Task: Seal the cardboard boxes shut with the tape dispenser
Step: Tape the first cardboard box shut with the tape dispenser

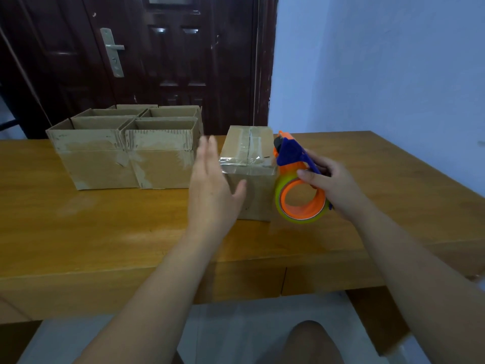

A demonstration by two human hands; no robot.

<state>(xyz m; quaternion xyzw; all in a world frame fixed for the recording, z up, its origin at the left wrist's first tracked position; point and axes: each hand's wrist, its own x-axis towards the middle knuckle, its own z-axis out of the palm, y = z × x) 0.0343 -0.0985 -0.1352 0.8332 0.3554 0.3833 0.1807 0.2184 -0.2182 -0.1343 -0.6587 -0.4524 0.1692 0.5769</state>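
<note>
The long honey-coloured wooden table (105, 227) has a smooth lacquered sheen with grain showing. On the small closed brown cardboard box (259, 198) the sides are matt, while the clear tape (244, 160) across its top is glossy and wrinkled. The cluster of open brown cardboard boxes (99, 169) looks dull and rough, with torn corrugated rims and pale scuffs. The orange and blue plastic tape dispenser (294, 156) is smooth; its yellowish translucent tape roll (280, 195) shines. The dark brown panelled door (181, 74) is glossy, its silver metal lever handle (113, 52) satin, and the pale blue painted wall (380, 61) matt.
</note>
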